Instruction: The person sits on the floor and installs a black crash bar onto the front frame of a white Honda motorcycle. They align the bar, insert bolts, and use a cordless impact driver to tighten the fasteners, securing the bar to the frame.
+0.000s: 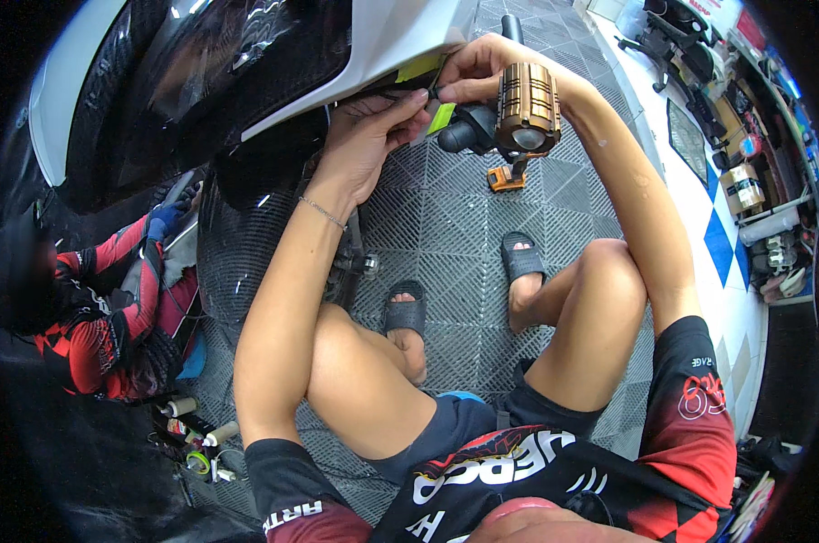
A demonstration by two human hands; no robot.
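Here the left hand [366, 136] pinches thin black wires [387, 98] under the white motorcycle fairing panel [382, 45]. The right hand [478, 71] pinches a yellow-green strip [440, 118] just beside a ribbed copper-coloured auxiliary lamp [527, 109], above the grey plastic grid floor [445, 226].

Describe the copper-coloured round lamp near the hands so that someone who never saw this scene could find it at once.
Start at the white body panel of the vehicle at the top of the picture. Just below its lower edge, beside the right hand, hangs the copper-coloured ribbed metal lamp, a short cylinder with a glass lens facing down. Its grooved copper shell sets it apart from the black round part to its left.
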